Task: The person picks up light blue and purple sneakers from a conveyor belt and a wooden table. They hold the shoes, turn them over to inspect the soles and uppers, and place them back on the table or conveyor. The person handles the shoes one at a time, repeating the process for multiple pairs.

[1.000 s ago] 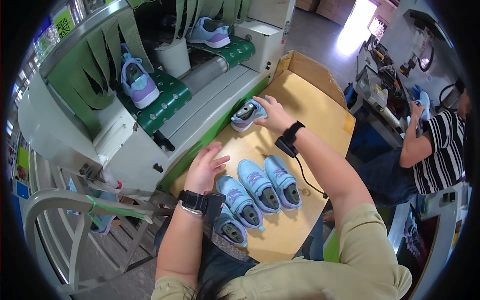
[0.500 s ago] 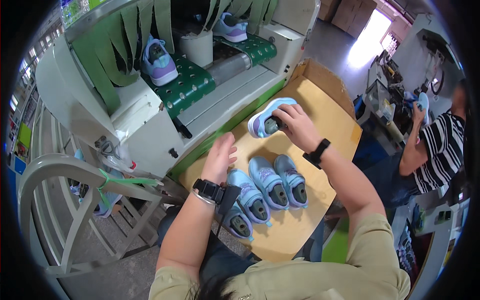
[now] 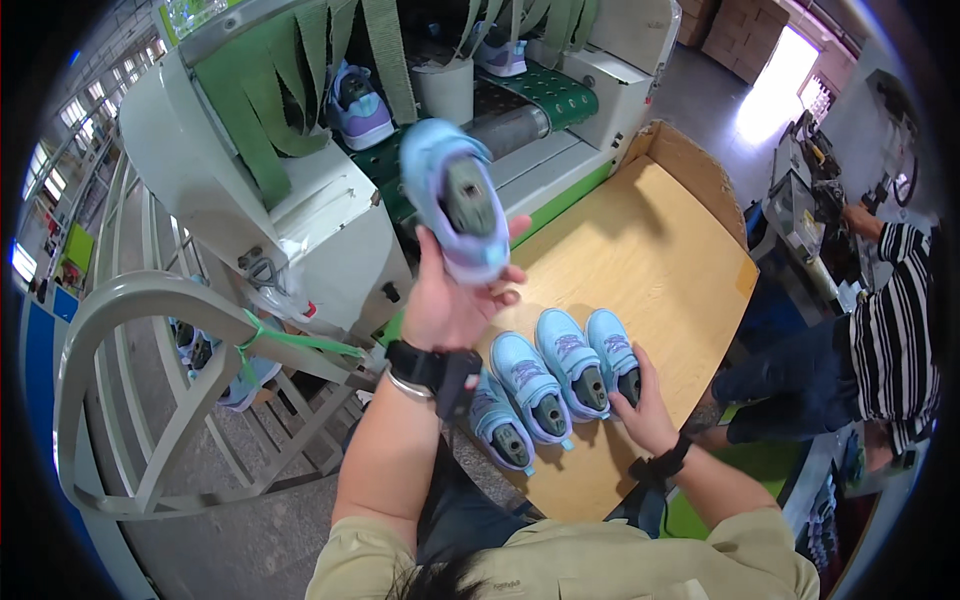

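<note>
My left hand (image 3: 450, 308) holds up a light-blue and lilac child's shoe (image 3: 428, 170), its fingers round the heel end. The shoe is slightly blurred, its dark grey insert showing in the opening. Lower down, my right hand (image 3: 645, 408) has thumb and fingers about the heel of the rightmost shoe (image 3: 606, 338) in a row on the wooden table (image 3: 660, 250). Beside it stand several matching shoes (image 3: 520, 365), toes pointing away from me, each with a dark insert.
Beyond the table is a machine with green hanging strips (image 3: 240, 110) and a green perforated belt (image 3: 555, 95), where two similar shoes sit. A grey metal rail (image 3: 90, 330) curves at left. To the right, a person in a striped shirt (image 3: 895, 330) is beside a cluttered bench.
The shoe my right hand held above the table has gone from it; my left hand now holds one raised. My right hand has come down to the row's rightmost shoe.
</note>
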### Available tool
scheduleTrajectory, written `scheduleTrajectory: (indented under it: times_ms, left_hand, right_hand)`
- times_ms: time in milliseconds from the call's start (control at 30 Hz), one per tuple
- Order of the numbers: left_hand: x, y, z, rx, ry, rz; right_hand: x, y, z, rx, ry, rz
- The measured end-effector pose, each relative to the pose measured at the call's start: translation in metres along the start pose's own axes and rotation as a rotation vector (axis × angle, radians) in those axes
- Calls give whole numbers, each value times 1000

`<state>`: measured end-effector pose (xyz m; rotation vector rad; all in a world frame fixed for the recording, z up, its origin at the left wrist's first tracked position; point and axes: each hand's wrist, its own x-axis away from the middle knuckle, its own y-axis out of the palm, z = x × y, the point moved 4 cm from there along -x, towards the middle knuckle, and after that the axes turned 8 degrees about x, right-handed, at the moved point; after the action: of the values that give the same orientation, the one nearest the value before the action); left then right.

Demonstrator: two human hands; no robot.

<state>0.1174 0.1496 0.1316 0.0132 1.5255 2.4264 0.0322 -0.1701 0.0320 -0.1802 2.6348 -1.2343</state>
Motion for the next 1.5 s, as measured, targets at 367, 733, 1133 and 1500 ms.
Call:
scheduleTrajectory:
  times_ms: [367,733,1133,1500]
  left_hand:
    - [-16,-16,28,110,218,-17]
    - [-14,-39,31,28,184,-61]
    - [2,-54,-32,-437,-207,334]
    - [-6,-57,-42,-599,-233,285]
  right_hand:
    - [-112,-72,-16,-407,85,153]
    - [-385,-52,-141,276,-444,280]
    - [-198,16,-84,519,-608,-114]
    - [-266,-22,113,459,65,68]
